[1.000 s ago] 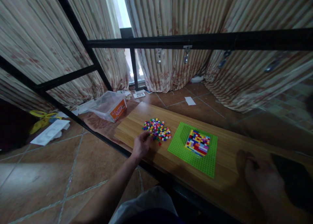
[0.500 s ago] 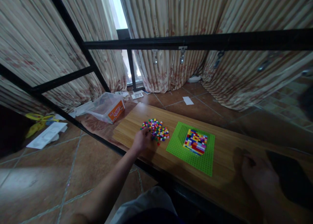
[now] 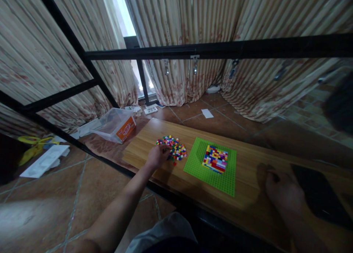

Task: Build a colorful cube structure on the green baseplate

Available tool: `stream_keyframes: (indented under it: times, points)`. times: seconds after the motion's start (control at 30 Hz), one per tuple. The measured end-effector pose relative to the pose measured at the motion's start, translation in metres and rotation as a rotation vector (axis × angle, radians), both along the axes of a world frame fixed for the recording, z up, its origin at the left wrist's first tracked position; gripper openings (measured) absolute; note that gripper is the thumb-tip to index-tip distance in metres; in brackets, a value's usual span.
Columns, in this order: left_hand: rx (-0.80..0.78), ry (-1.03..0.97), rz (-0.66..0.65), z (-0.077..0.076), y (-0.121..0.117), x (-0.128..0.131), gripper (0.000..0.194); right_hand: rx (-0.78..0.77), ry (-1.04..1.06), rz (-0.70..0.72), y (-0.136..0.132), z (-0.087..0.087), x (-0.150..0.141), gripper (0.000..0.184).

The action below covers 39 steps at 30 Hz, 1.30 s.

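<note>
Left hand is at the pile of small bricks, fingertips bunched over its near-left part; a touch further over the pile than a second ago; fingers look pinched, can't tell whether a brick is between them. Right hand sits loosely curled at the right part of the wooden table, just beside the dark flat object; same spot relative to that object as before; inside of the fist is dark, so can't tell if it holds anything.

Brick pile is on the table, left of the green baseplate, with a narrow bare gap between; one red brick lies at the pile's near edge, as before. Multicoloured brick block is on the baseplate, studs of the plate showing all round; no visible change to it.

Main shift is the camera: table, baseplate, clear plastic box with its orange label, and white tray on the floor all appear further left in view; blurred dark shape at the right edge now shows more; black rail crosses the curtains, as earlier.
</note>
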<state>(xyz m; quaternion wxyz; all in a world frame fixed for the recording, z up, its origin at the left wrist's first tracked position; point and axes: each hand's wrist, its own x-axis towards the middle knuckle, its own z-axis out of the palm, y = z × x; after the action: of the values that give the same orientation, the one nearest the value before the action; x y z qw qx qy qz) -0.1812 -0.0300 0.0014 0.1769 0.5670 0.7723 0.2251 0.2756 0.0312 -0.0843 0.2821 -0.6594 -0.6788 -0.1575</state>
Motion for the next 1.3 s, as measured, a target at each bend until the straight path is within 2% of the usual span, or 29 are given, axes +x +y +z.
stream_keyframes:
  times: [0.2,0.33,0.43,0.57,0.7,0.8,1.0,1.13,1.3]
  points:
    - [0.027,-0.049,0.004,-0.001,0.0,-0.001,0.025,-0.033,0.053,-0.011,0.0,0.002,-0.001,0.029]
    - [0.135,-0.179,0.029,0.002,-0.005,0.009,0.02,-0.044,0.069,-0.028,-0.002,0.004,-0.005,0.031]
    - [0.197,-0.393,-0.073,-0.001,-0.014,0.03,0.013,-0.068,0.089,-0.033,-0.003,0.006,-0.009,0.032]
    - [0.202,-0.696,-0.151,-0.012,-0.028,0.07,0.017,-0.101,0.126,-0.066,-0.004,0.009,-0.012,0.031]
    - [0.139,-0.82,-0.101,-0.018,-0.035,0.102,0.017,-0.117,0.143,-0.075,-0.003,0.011,-0.013,0.031]
    - [0.156,-0.784,-0.124,-0.012,-0.035,0.115,0.022,-0.11,0.141,-0.069,-0.003,0.011,-0.014,0.031]
    - [0.298,-0.464,-0.23,0.001,-0.026,0.13,0.024,-0.101,0.167,-0.059,-0.002,0.01,-0.014,0.029]
    - [0.378,-0.342,-0.229,-0.001,-0.02,0.141,0.019,-0.106,0.172,-0.053,-0.003,0.011,-0.015,0.03]
    - [0.42,-0.161,-0.245,-0.012,-0.012,0.149,0.015,-0.101,0.174,-0.082,-0.003,0.011,-0.015,0.031]
